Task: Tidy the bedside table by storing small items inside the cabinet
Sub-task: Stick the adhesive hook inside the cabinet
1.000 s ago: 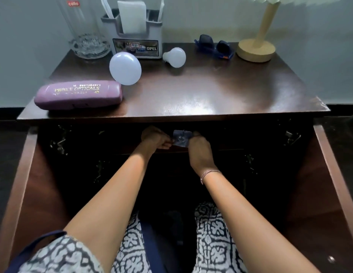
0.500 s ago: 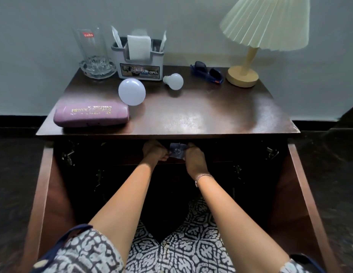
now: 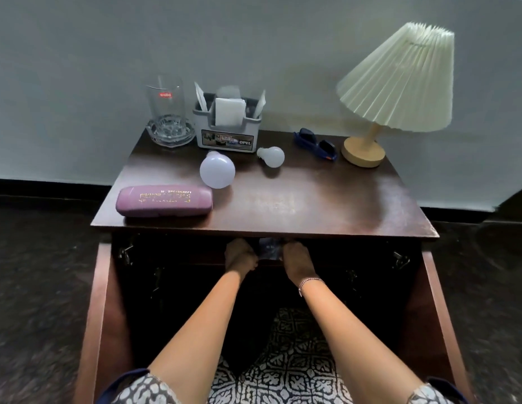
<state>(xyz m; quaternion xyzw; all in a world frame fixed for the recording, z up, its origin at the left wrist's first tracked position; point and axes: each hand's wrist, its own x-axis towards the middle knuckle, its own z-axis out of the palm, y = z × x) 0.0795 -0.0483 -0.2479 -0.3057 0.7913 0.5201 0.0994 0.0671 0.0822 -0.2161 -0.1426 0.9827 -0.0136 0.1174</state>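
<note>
Left hand [image 3: 241,256]: inside the cabinet [image 3: 178,275], just under the tabletop [image 3: 297,199], fingers curled and pinching the left edge of a packet [image 3: 268,249].
Right hand [image 3: 297,262]: beside the left, fingers bent onto the packet's right edge and holding it; a bracelet [image 3: 309,282] sits on the wrist.
Packet: small, pale and bluish, held between the 2 hands at the cabinet's upper middle, partly hidden by the tabletop's front edge; the shadow hides what it is.
Doors: left door [image 3: 99,301] and right door [image 3: 440,301] both stand swung open towards the person.
Case [image 3: 163,201]: purple with gold lettering, lying flat at the tabletop's front left corner.
Big bulb [image 3: 217,172]: on its side just behind the case's right end.
Small bulb [image 3: 272,156]: on its side near the middle back, apart from the big bulb.
Sunglasses [image 3: 315,144]: blue, at the back, just left of the lamp base.
Lamp [image 3: 399,83]: at the back right corner, pleated cream shade, wooden base.
Holder [image 3: 226,132]: grey, at the back, with white napkins standing in it.
Glass [image 3: 165,103]: clear, upright in an ashtray [image 3: 170,132] at the back left corner.
</note>
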